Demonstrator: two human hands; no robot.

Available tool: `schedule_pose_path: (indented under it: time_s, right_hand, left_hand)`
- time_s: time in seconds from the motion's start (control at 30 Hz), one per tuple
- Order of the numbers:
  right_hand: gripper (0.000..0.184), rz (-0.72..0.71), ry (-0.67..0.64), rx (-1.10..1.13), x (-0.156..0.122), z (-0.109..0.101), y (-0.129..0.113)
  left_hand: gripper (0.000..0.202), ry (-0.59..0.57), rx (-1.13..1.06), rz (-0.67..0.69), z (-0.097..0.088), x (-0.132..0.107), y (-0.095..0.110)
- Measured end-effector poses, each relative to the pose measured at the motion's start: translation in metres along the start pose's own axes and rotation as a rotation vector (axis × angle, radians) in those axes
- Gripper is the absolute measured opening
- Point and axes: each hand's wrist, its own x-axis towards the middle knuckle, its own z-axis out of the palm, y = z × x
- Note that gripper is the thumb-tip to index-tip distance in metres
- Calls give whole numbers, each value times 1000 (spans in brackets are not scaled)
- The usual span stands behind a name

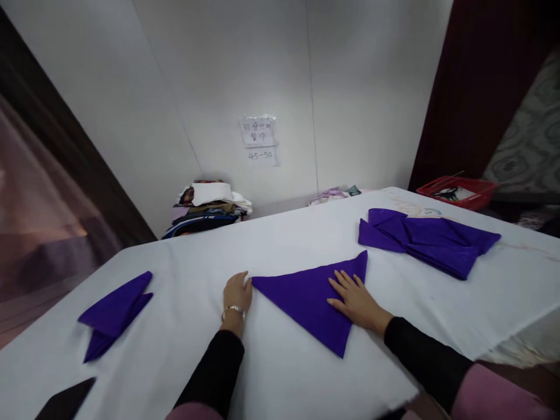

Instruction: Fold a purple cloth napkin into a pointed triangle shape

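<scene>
A purple cloth napkin (310,297), folded into a triangle, lies on the white-covered table in front of me. At its left point is my left hand (237,293), fingers curled and drawn together, with the tip of the cloth against the thumb side. My right hand (353,300) rests flat on the right part of the napkin, fingers spread. Another folded purple napkin (114,315) sits to the left, its layers forming a pointed shape. On the right lies a loose heap of purple cloth (429,238), crumpled and overlapping.
The table's white cloth (188,350) has soft creases. Folded garments (205,207) are stacked beyond the far edge, with more fabric (332,195) further right. A red basket (459,192) stands at the back right. A dark flat object (65,399) lies at the near left. A paper sign (259,132) hangs on the wall.
</scene>
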Motion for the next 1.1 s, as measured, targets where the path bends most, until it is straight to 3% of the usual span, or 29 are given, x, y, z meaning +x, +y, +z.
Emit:
schedule_pose_path:
  time_s: [0.1, 0.13, 0.27, 0.37, 0.5, 0.67, 0.87, 1.1]
  right_hand:
    - [73, 4, -22, 21, 0, -2, -1]
    - [74, 4, -27, 27, 0, -3, -1]
    - [75, 7, -31, 33, 0, -5, -3]
    - [74, 10, -32, 37, 0, -5, -3]
    - [72, -39, -75, 67, 4, -10, 8]
    - [68, -87, -112, 53, 22, -20, 53]
    - [64, -12, -28, 40, 50, -20, 111]
    - [57, 76, 84, 150, 70, -15, 139]
  left_hand:
    - [34, -37, -11, 155, 1, -25, 34]
    - [38, -80, -5, 264, 3, -36, 49]
    - [54, -321, 5, 565, 8, -76, 102]
    - [63, -529, 25, 639, 9, -91, 121]
    - [65, -604, 61, 612, 9, -92, 123]
    - [67, -610, 64, 617, 9, -89, 122]
    - [67, -614, 57, 622, 12, -90, 120]
    - [67, -624, 55, 622, 11, -89, 119]
